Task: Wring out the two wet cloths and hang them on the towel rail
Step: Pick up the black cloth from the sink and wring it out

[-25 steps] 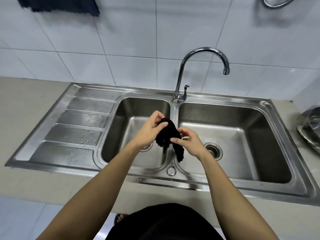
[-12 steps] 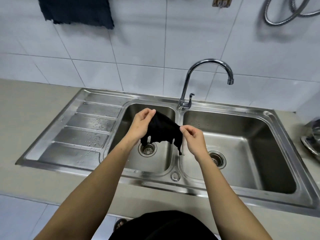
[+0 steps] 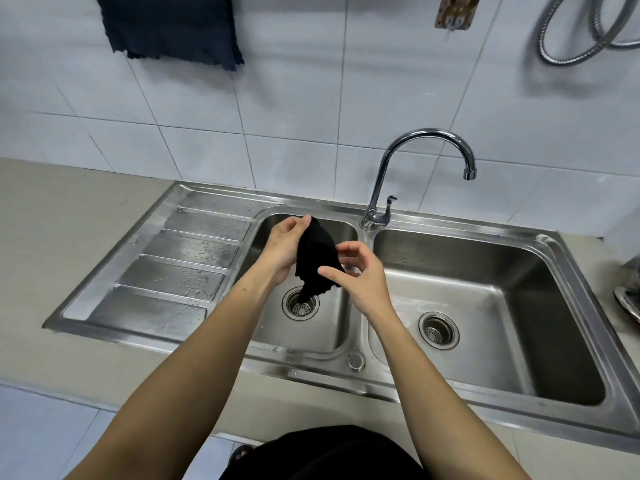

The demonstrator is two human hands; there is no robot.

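we see left hand (image 3: 282, 249) pinching top corner of black cloth (image 3: 315, 258) between thumb and fingers, gripping it. right hand (image 3: 360, 277) at 3 o'clock of cloth, thumb and forefinger loosely curled at cloth's right edge; firm grip or not, cannot tell. cloth hangs over left basin of sink (image 3: 104, 296), tip above drain (image 3: 300, 305). tap (image 3: 412, 174) at 1 o'clock. dark blue cloth (image 3: 173, 27) hangs on wall at 11 o'clock. desk (image 3: 52, 216) around sink.

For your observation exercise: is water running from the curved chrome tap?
No: the curved chrome tap has no stream at its spout, which sits over the right steel basin.
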